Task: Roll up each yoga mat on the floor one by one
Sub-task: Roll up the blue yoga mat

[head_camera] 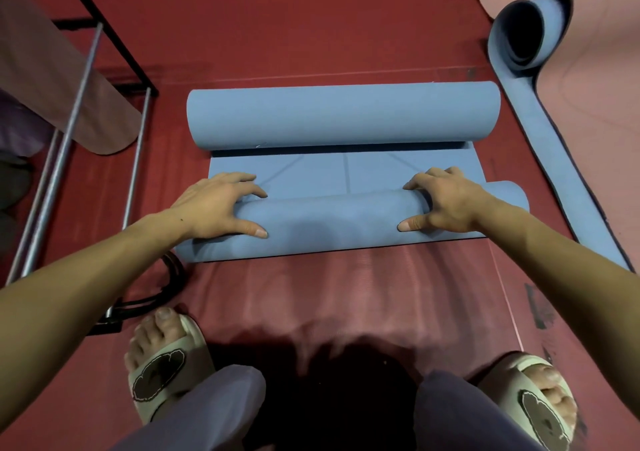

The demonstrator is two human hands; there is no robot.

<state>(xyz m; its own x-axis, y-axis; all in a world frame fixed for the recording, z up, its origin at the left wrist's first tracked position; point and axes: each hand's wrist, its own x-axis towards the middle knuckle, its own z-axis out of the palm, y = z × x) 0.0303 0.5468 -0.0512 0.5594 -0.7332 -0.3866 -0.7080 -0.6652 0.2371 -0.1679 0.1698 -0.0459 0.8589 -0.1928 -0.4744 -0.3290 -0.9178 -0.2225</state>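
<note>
Your left hand [221,205] is draped over the left part of the near roll [332,224] of the blue yoga mat [346,173], fingers curled over the top and thumb pressed on the near side, so it is grasping the roll rather than lying flat; keep that thumb pushing forward and the fingers tucking the roll under so the coil stays tight. Across the middle only a short flat strip of mat is left between your roll and the far roll [343,115], which sits at the other end of the same mat, so judge that this step is close to its end and roll straight or the ends will telescope. Your right hand [446,201] grips the roll the same way near its right end; match its pressure to the left so the right end, which already juts past the flat strip, does not run ahead. The mat lies on a red floor [311,35] that looks matted and slightly ridged, likely grippy enough to hold the roll. At the floor's left edge stands a metal rack [79,80]; at the right edge lies a second blue mat [530,35], partly rolled, on a pink mat [595,70].
</note>
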